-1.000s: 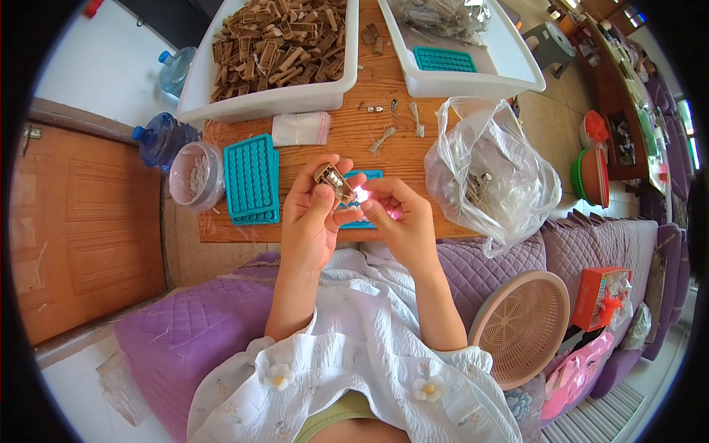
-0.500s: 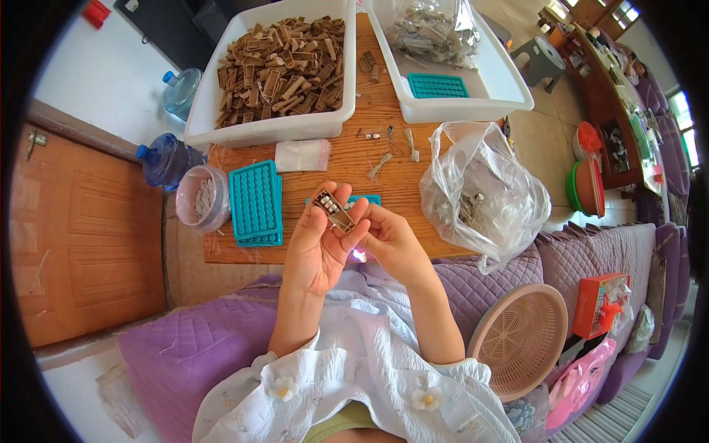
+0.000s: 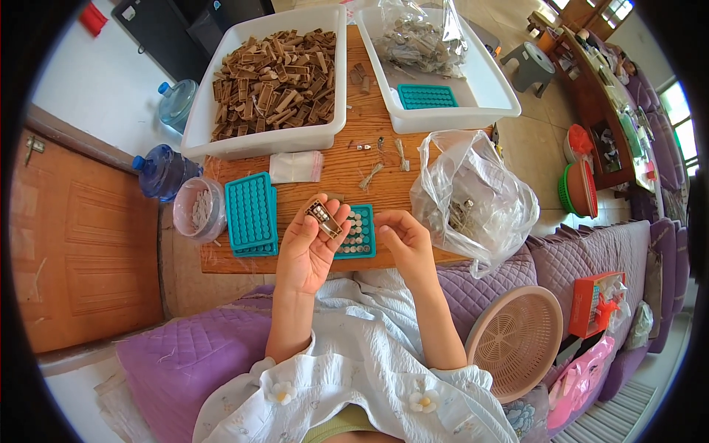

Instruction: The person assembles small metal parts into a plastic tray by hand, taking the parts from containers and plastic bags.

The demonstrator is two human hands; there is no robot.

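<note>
My left hand [image 3: 306,247] is closed on a small brown plastic casing [image 3: 323,219], held tilted with its open side up. Several small silvery round parts sit in the casing's upper end. My right hand [image 3: 408,247] hovers just right of a teal tray [image 3: 373,240], thumb and index finger a little apart, with nothing visible between them. Silvery discs that look like button cells [image 3: 357,249] lie in the tray's round pockets. The left hand partly covers that tray's left side.
A white bin [image 3: 272,139] of brown casings and another white bin [image 3: 458,118] stand at the back. Stacked teal trays [image 3: 251,214], a tub [image 3: 198,229] of white pieces and a clear bag [image 3: 480,210] flank the hands. Wire bundles [image 3: 371,176] lie ahead.
My right hand has left the casing and moved right, beside the teal tray. The left hand keeps the casing and has shifted slightly left. More of the tray's discs now show.
</note>
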